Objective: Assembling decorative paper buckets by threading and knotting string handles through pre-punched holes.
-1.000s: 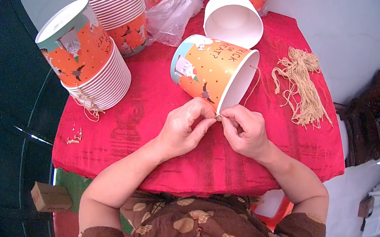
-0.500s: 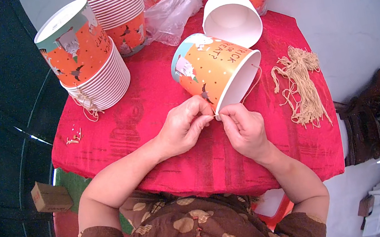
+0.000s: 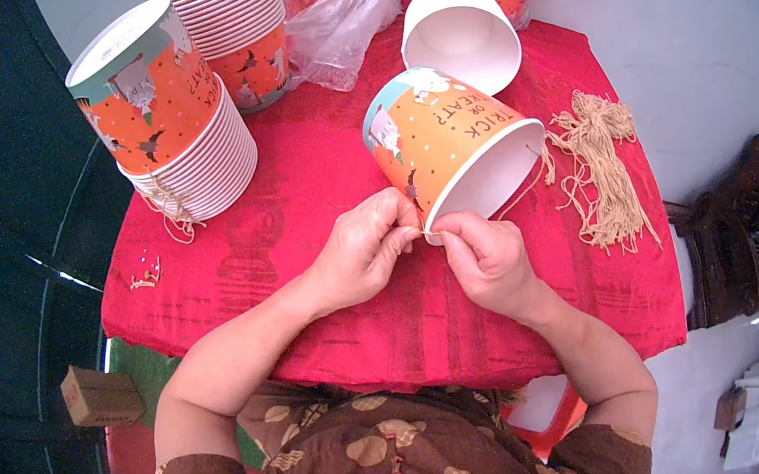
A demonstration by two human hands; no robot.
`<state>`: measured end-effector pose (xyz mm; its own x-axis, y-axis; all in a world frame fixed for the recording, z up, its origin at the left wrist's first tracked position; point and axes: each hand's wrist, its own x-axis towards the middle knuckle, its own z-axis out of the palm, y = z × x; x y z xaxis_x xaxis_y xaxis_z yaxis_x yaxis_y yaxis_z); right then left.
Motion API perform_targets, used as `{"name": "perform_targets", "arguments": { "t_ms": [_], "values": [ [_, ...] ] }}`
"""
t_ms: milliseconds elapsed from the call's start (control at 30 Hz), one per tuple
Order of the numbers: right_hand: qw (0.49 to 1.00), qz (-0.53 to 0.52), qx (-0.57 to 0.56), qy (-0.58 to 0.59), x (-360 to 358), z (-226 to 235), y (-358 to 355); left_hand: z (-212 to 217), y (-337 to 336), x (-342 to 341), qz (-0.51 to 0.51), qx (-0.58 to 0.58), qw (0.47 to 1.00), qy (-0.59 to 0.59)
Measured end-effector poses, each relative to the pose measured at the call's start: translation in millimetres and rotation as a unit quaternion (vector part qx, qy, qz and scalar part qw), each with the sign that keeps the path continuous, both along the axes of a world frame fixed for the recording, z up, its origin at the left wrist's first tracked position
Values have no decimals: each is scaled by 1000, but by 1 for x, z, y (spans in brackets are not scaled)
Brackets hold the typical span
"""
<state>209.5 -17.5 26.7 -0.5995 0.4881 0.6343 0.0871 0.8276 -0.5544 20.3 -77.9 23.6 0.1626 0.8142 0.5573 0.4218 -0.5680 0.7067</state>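
Note:
An orange paper bucket [image 3: 432,159] with a teal base band and printed figures lies tilted on its side, its white-lined mouth toward the lower right. A thin tan string [image 3: 528,189] hangs from its rim and runs along the mouth. At the near edge of the rim, my left hand [image 3: 364,252] is closed, thumb and fingers pinching a bit of string. My right hand [image 3: 488,260] sits just beside it, closed in a pinch on the same string against the rim. The fingertips nearly meet, so the string between them is mostly hidden.
A bundle of tan strings [image 3: 606,172] lies to the right on the red tablecloth [image 3: 289,182]. Behind are another bucket [image 3: 463,37], a crumpled clear plastic bag [image 3: 343,28] and tall bucket stacks [image 3: 225,21]. An upturned bucket stack [image 3: 151,94] stands at left, near string scraps [image 3: 146,275].
The bucket has turned and shifted slightly right, its mouth facing more toward me. Its far rim now comes near the string bundle. Both hands keep their pinch at the near rim.

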Motion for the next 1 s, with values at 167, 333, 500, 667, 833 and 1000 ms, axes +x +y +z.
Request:
{"name": "perform_targets", "arguments": {
  "t_ms": [167, 333, 500, 667, 833, 1000],
  "values": [
    [1000, 17, -25, 1, 0, 2, 1, -1, 0, -3, -13, -42, 999, -11],
    [998, 31, -57, 24, 0, -2, 3, -2, 1, -2, -26, -74, 995, -66],
    [998, 27, -54, 2, 1, -6, 7, -9, 7, -7, -8, -72, 989, -133],
    [1000, 21, 2, -19, 1, -4, 6, -4, 3, -3, -18, -108, 974, -199],
    [999, 8, 51, -15, 0, -1, 4, -3, 1, 2, -2, -98, 967, -236],
    [998, 15, 60, 1, -2, -5, 4, -2, -1, 5, 41, -153, 951, -266]
  ]
}}
